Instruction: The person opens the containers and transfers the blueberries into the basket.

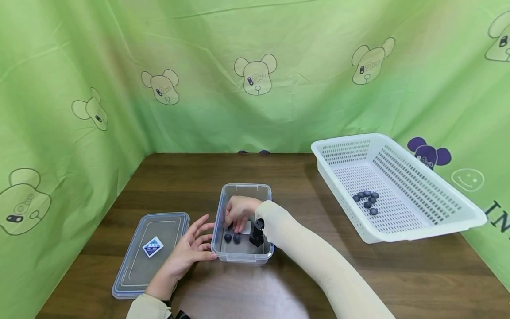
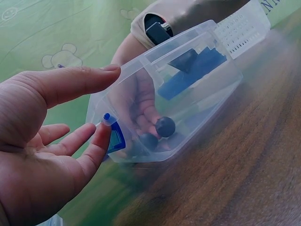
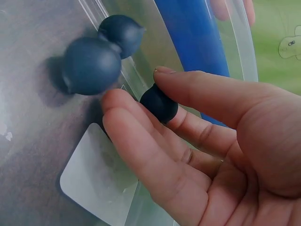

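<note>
A clear plastic container with a blue-tinted rim stands on the table. My right hand reaches down inside it. Between its thumb and a finger it pinches a small dark blue, blueberry-like ball. Two more such balls lie on the container's bottom, near a white label. My left hand is at the container's left side, fingers spread and fairly straight. In the left wrist view its fingertips are at the wall by a blue latch part.
The container's lid, with a blue and white sticker, lies at the left. A white perforated basket stands at the right with several dark blue balls inside. A green printed cloth hangs behind the wooden table.
</note>
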The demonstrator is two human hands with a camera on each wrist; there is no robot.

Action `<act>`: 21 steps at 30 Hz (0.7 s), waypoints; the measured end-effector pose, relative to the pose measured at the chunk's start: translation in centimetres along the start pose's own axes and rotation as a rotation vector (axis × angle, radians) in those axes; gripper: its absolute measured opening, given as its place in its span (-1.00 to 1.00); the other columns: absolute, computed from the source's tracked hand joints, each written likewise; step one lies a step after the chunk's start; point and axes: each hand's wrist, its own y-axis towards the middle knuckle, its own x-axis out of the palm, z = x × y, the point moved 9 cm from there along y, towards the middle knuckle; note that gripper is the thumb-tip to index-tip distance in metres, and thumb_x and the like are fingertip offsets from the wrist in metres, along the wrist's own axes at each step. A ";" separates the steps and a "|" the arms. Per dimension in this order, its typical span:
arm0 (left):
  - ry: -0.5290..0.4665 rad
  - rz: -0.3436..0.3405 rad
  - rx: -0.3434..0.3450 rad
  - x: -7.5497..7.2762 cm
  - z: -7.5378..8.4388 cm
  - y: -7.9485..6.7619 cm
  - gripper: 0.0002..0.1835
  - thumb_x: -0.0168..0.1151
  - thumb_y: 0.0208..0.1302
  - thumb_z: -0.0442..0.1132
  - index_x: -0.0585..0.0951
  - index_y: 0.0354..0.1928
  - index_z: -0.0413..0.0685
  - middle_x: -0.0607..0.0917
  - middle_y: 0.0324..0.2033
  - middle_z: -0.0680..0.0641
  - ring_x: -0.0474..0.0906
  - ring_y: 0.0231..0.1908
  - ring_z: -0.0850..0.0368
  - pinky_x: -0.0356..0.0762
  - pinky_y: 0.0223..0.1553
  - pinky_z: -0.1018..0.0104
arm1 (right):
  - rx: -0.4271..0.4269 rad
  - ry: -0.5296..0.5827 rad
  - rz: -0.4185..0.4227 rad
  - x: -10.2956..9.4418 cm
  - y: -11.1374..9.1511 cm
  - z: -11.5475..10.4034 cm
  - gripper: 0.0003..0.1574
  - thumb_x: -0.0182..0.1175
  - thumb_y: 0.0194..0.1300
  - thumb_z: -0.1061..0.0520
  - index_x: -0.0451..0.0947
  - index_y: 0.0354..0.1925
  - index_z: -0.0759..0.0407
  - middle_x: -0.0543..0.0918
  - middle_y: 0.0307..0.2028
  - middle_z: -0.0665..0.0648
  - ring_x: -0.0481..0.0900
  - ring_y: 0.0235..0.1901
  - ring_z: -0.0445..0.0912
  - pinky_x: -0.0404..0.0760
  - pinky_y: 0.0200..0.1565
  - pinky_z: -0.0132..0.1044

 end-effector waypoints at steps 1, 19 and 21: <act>0.000 0.002 -0.002 0.0 0.0 0.0 0.17 0.43 -0.06 -0.63 -0.14 0.50 -0.41 0.19 0.32 -0.46 0.49 0.06 0.08 0.59 -0.02 0.35 | -0.001 -0.003 -0.003 0.0 0.0 0.0 -0.77 0.28 0.23 0.36 0.53 -0.54 0.23 0.61 -0.67 0.21 0.59 -0.71 -0.11 0.61 -0.64 -0.36; -0.005 0.010 -0.014 0.0 0.1 0.0 0.17 0.44 -0.05 -0.62 -0.12 0.51 -0.39 0.19 0.32 -0.46 0.49 0.04 0.08 0.59 -0.03 0.35 | -0.057 0.029 -0.049 -4.3 -2.6 -1.3 -0.92 0.25 0.31 0.32 0.62 -0.32 0.37 0.67 -0.59 0.24 0.66 -0.63 -0.10 0.73 -0.38 -0.19; -0.001 0.013 -0.015 -0.1 0.0 0.0 0.17 0.44 -0.06 -0.62 -0.12 0.51 -0.39 0.20 0.32 -0.45 0.50 0.04 0.08 0.60 -0.03 0.35 | -0.057 0.028 -0.029 -5.3 -3.3 -1.3 -0.90 0.25 0.31 0.32 0.62 -0.28 0.41 0.67 -0.58 0.23 0.66 -0.62 -0.10 0.73 -0.34 -0.16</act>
